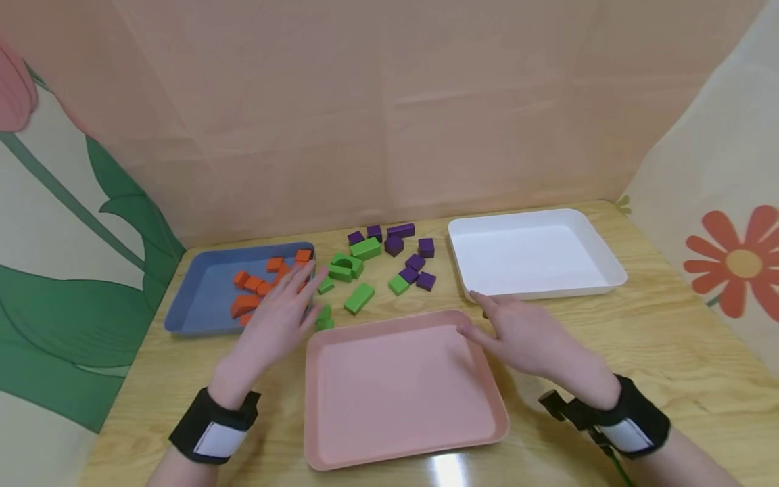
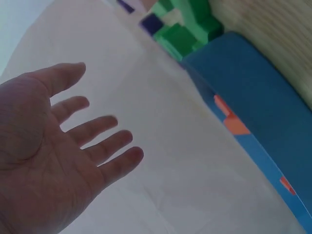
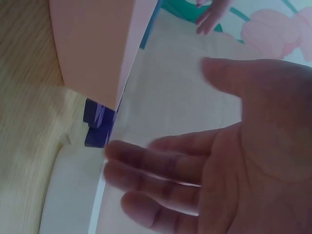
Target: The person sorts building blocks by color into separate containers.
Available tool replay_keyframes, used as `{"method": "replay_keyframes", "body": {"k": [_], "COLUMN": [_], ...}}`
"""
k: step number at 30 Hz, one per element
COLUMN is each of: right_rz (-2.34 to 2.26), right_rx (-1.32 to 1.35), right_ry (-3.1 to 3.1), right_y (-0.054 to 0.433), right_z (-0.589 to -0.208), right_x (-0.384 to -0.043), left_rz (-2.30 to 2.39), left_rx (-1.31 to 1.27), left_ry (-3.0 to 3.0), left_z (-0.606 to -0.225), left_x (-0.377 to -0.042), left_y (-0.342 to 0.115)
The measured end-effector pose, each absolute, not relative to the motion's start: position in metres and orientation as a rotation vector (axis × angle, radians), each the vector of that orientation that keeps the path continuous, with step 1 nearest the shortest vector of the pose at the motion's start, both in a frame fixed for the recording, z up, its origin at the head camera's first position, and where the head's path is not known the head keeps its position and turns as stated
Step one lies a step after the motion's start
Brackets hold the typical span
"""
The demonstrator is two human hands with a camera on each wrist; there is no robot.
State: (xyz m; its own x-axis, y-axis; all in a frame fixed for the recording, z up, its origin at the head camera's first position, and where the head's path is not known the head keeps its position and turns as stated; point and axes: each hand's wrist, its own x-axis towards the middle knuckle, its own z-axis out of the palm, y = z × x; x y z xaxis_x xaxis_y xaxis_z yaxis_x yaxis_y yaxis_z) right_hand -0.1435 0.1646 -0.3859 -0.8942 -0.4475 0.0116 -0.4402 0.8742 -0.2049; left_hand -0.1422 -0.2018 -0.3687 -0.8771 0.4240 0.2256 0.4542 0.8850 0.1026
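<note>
My left hand (image 1: 281,312) hovers over the right side of a blue tray (image 1: 201,297) that holds several orange blocks (image 1: 245,306). Its fingers are spread and nothing is in them; the left wrist view shows the bare palm (image 2: 58,156). Between the pink tray (image 1: 402,392) and the white tray (image 1: 529,253) is my right hand (image 1: 526,331), above the table, with loosely extended fingers and no object in its grasp. Green blocks (image 1: 359,298) and purple blocks (image 1: 426,247) lie on the table between the blue and white trays. My left hand hides some of the orange blocks.
The wooden table (image 1: 681,379) meets a plain pinkish backdrop (image 1: 389,115) at its far edge. Patterned cloth (image 1: 748,135) hangs at the sides. The pink tray stands nearest, in front of the loose blocks. Both wrists wear black straps (image 1: 209,423).
</note>
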Motion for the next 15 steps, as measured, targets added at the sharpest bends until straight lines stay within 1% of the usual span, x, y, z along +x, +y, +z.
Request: {"method": "replay_keyframes", "body": {"k": [3,8,15], "right_rz": [-0.297,-0.311,-0.374], "right_rx": [-0.703,-0.605,-0.465], "right_ry": [2.996,2.906,2.78], "right_y": [0.163,0.161,0.152], "right_z": [-0.389,-0.393,-0.399], "right_x": [-0.144,-0.142,-0.138], "left_rz": [-0.198,-0.144,-0.081], "left_rx": [-0.73,-0.891,-1.024], "left_ry": [-2.86,-2.922,-3.002], "left_z": [-0.371,-0.376,-0.392], "left_x": [-0.147,-0.156,-0.16], "left_y": [-0.2,-0.201,-0.207]}}
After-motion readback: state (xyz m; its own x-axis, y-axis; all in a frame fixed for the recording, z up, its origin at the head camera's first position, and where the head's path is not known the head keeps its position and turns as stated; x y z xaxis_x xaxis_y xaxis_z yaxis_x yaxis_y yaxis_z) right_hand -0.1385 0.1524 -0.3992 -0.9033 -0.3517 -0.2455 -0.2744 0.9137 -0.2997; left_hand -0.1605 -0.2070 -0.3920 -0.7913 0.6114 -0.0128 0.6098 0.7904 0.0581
